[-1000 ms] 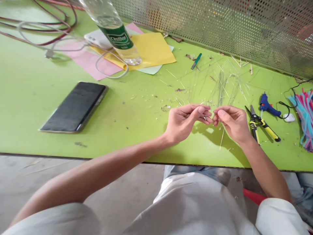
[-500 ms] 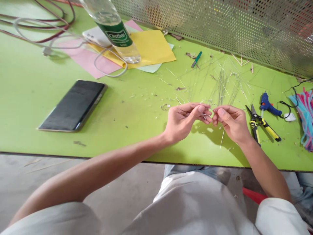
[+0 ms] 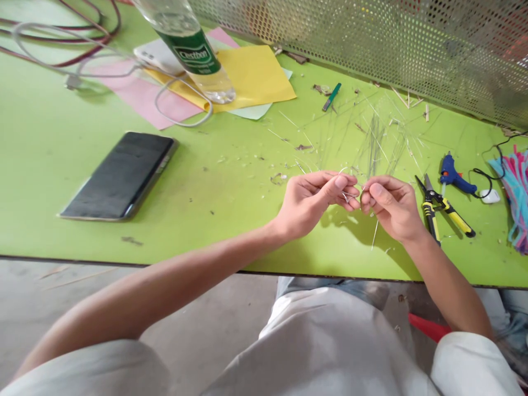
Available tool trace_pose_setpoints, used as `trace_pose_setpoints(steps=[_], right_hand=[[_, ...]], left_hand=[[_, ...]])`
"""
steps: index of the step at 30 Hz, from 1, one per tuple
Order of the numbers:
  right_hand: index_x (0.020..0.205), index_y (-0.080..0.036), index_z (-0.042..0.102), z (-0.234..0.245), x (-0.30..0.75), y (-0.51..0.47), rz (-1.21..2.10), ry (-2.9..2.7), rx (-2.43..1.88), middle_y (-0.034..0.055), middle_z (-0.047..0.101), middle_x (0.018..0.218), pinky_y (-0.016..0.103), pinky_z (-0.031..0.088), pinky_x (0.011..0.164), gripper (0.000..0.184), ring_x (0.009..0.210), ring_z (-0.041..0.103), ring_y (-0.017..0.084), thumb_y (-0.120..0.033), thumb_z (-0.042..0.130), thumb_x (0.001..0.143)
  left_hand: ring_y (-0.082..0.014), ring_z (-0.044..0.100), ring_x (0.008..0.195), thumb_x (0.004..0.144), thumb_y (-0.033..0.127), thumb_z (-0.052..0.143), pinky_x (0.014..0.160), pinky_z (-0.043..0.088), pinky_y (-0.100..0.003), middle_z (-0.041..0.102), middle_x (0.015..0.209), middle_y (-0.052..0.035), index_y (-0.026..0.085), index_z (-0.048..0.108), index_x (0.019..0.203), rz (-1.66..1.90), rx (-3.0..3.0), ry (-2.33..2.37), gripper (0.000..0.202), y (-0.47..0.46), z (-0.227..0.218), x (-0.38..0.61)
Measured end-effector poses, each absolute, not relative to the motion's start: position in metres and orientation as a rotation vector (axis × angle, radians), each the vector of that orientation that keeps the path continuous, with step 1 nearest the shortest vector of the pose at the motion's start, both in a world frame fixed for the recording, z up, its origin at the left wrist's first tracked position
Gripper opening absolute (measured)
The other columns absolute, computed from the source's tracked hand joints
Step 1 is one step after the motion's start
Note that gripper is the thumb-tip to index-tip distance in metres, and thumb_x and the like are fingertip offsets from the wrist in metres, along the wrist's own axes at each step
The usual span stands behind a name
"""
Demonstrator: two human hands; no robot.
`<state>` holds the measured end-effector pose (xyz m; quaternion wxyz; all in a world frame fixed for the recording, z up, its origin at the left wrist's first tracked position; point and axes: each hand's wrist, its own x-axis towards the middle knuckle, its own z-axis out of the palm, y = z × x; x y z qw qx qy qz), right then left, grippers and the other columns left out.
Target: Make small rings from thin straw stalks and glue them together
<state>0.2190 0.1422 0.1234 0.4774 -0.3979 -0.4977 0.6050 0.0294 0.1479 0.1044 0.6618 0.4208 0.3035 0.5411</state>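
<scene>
Left hand [image 3: 309,201] and right hand [image 3: 391,208] pinch a thin strand [image 3: 358,190] between fingertips above a green table [image 3: 198,236]; a slip could lose it among the scattered fibres [image 3: 373,146].

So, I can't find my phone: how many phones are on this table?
2: a black phone lying flat at the left, and a white phone on the papers, partly behind the bottle. Another could be hidden under the papers.

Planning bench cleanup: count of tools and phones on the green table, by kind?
Hot glue gun: 1
Yellow-and-black wire cutters: 1
Small green-handled tool: 1
Black phone: 1
White phone: 1
Total: 5
</scene>
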Motion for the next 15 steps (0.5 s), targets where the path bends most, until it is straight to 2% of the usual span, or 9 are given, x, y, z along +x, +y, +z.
trace_pose_setpoints(steps=[6,12,15], right_hand=[[0.092,-0.026,0.079,0.124,0.219,0.141,1.504,-1.238,-0.941,-0.0018,0.074,0.074,0.031,0.060,0.061,0.040,0.064,0.068,0.014,-0.062,0.091,0.080],[0.091,-0.026,0.078,0.123,0.219,0.141,1.545,-1.234,-0.833,-0.0027,0.070,0.073,0.031,0.058,0.063,0.031,0.066,0.065,0.014,-0.054,0.091,0.085],[0.087,-0.026,0.076,0.121,0.220,0.142,1.538,-1.273,-0.820,-0.0021,0.069,0.075,0.032,0.058,0.065,0.035,0.067,0.065,0.014,-0.057,0.092,0.083]], left_hand=[[-0.0195,0.079,0.064,0.078,0.058,0.097,0.067,0.070,-0.032,0.083,0.083,-0.0090,0.015,0.084,0.092,1.180,0.910,0.659,0.048,0.147,0.108,0.029],[-0.0170,0.077,0.062,0.074,0.053,0.101,0.062,0.068,-0.028,0.081,0.076,-0.0053,0.017,0.084,0.085,1.101,0.819,0.564,0.041,0.146,0.116,0.029],[-0.0177,0.076,0.062,0.075,0.054,0.100,0.061,0.068,-0.029,0.081,0.079,-0.0059,0.018,0.083,0.083,1.033,0.820,0.546,0.041,0.145,0.118,0.028]])
